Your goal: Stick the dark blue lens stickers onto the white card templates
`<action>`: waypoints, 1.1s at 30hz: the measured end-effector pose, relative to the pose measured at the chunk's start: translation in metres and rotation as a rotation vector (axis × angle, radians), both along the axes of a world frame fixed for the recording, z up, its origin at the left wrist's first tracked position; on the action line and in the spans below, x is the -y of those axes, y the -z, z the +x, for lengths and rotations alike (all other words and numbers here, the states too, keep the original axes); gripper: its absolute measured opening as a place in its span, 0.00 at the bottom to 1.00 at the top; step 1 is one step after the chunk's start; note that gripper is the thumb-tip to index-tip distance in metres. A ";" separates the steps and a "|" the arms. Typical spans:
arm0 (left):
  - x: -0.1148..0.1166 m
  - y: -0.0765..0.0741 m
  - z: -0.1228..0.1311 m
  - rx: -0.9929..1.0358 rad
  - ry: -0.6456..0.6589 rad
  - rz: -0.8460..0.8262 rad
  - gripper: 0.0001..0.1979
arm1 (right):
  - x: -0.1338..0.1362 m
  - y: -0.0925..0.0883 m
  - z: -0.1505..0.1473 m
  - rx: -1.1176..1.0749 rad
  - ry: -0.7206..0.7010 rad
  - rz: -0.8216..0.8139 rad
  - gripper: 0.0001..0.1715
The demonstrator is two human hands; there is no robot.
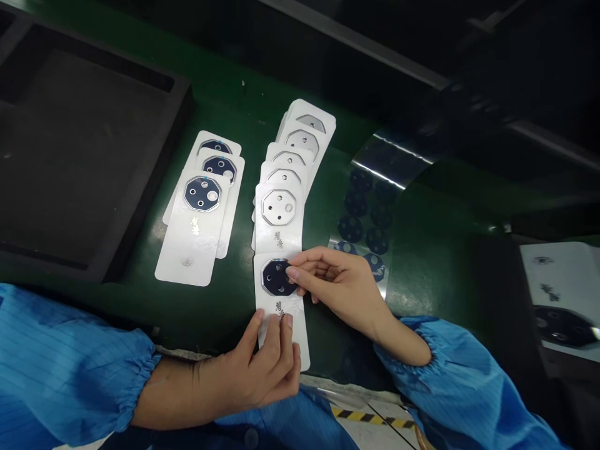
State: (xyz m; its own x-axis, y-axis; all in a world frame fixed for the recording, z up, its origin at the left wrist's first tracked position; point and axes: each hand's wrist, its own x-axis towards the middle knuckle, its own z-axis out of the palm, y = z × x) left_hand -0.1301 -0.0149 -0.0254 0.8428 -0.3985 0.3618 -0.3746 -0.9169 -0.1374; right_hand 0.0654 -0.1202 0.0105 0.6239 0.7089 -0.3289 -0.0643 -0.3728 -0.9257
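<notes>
A white panel [293, 350] with rounded corners lies at the near end of a column of similar panels. A dark blue octagonal film sticker [274, 278] with round holes sits over its octagonal frame. My right hand [340, 281] is closed, thumb and forefinger pinching the sticker's right edge. My left hand [267, 362] has its bent fingertips pressed on the panel's lower half, holding it against the table and partly covering the silver lettering. Ahead, overlapping panels [280, 208] show pale octagons with several holes. To the left, 3 overlapping panels [187, 240] bear dark blue octagons.
A clear sheet of dark stickers [359, 228] lies right of the column, its far end curling up. A large black tray [84, 156] occupies the left side. Another white panel [557, 269] with a dark octagon stands at the far right. The table surface [225, 100] is green.
</notes>
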 end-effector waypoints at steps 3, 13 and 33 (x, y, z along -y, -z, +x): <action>0.000 0.000 0.000 0.003 0.008 0.000 0.15 | 0.000 0.001 0.000 0.007 -0.007 -0.001 0.10; -0.002 -0.001 0.001 -0.001 0.014 0.012 0.14 | 0.001 0.002 -0.001 0.057 -0.022 0.003 0.09; -0.003 -0.001 0.001 -0.004 0.018 0.042 0.16 | -0.001 0.005 -0.015 1.435 -0.294 -0.253 0.17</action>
State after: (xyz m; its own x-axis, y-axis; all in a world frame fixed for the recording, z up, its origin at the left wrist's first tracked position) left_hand -0.1295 -0.0121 -0.0244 0.8366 -0.4284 0.3415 -0.3916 -0.9035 -0.1739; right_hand 0.0506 -0.1190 0.0057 0.3622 0.8834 0.2972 0.9294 -0.3666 -0.0429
